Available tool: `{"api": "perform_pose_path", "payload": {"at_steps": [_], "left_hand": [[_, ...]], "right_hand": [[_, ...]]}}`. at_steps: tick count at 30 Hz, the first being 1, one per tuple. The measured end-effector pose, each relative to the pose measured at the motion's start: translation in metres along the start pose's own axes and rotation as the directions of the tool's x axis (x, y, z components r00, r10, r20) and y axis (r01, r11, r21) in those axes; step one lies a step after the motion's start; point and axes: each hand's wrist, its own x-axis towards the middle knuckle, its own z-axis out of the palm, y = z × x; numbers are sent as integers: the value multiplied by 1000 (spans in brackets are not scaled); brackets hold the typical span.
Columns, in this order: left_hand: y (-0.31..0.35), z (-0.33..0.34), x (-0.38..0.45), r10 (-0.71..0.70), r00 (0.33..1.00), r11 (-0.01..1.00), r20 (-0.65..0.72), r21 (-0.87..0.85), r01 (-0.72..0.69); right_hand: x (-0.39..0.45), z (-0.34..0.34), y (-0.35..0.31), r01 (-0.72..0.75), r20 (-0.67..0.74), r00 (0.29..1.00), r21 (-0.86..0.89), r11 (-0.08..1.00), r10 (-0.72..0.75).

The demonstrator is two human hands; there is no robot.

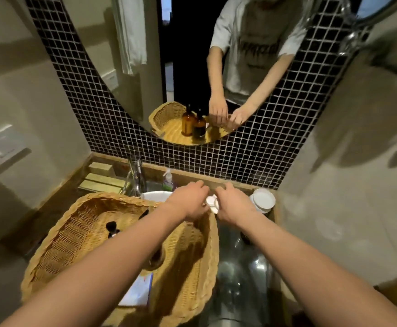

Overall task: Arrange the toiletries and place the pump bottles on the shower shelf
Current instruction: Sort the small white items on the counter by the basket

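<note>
Head view: a small white crumpled object (213, 204) is pinched between left hand (190, 201) and right hand (234, 205) beyond the woven wicker basket (79, 232); arranging seems underway, the amber pump bottles (112, 228) judged next.

Tan stone counter (192, 177), wicker basket (79, 234), white lidded jars (263, 200), folded towels (100, 178), spray bottle (169, 179)

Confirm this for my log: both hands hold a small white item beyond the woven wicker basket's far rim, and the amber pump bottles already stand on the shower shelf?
Not quite. The head view shows the dark pump bottles inside the woven wicker basket. The left hand and right hand do hold the small white item.
</note>
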Motion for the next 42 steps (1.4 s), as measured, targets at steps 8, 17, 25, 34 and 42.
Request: {"api": "perform_pose_path", "payload": {"at_steps": [8, 17, 25, 34, 42], "left_hand": [[-31, 12, 94, 122, 974, 987, 189, 82, -140], [-70, 59, 167, 189, 910, 977, 369, 24, -213], [-89, 111, 187, 239, 867, 971, 437, -111, -212], [-98, 138, 193, 245, 838, 969, 488, -141, -201], [-95, 152, 200, 267, 840, 964, 472, -141, -227]], "right_hand": [[68, 22, 43, -205, 16, 979, 157, 966, 205], [129, 87, 63, -305, 96, 952, 259, 917, 290], [145, 130, 62, -415, 204, 908, 305, 857, 367], [153, 143, 63, -454, 311, 868, 180, 873, 387], [147, 149, 64, -504, 290, 847, 174, 846, 445]]}}
